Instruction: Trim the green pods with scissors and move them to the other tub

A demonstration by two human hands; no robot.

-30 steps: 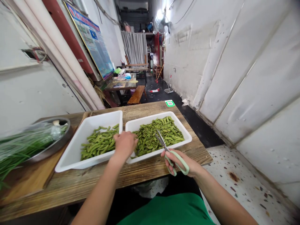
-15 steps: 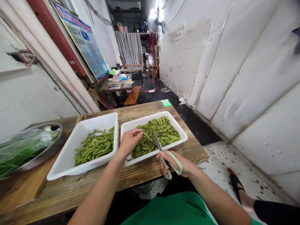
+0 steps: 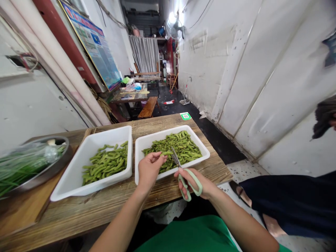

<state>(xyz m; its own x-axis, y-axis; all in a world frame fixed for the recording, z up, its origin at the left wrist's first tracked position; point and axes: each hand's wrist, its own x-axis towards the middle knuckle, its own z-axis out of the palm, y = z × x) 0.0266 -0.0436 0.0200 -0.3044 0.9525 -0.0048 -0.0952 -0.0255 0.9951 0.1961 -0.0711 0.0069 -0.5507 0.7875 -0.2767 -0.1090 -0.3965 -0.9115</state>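
Between the thumb and fingers of my left hand (image 3: 151,167) is a green edamame pod (image 3: 166,153), its tip pointing right toward the scissors. My right hand (image 3: 195,183) grips scissors with pale green handles (image 3: 196,185), the blades slightly apart and close to the pod's end. Both hands are at the near side of the right white tray (image 3: 204,158), which holds a heap of edamame pods (image 3: 187,147). To the left stands another white tray (image 3: 68,175) with more pods (image 3: 107,164) in it.
A metal bowl (image 3: 61,159) of leafy greens in plastic sits on a wooden board (image 3: 31,213) at the left. A green QR card (image 3: 185,116) lies at the table's (image 3: 157,120) far edge. At right, a person in dark trousers (image 3: 288,203) stands close by.
My left hand has moved right and nearer, bringing the pod beside the scissor blades. My right hand has barely shifted. At right, more of the other person has come into view.
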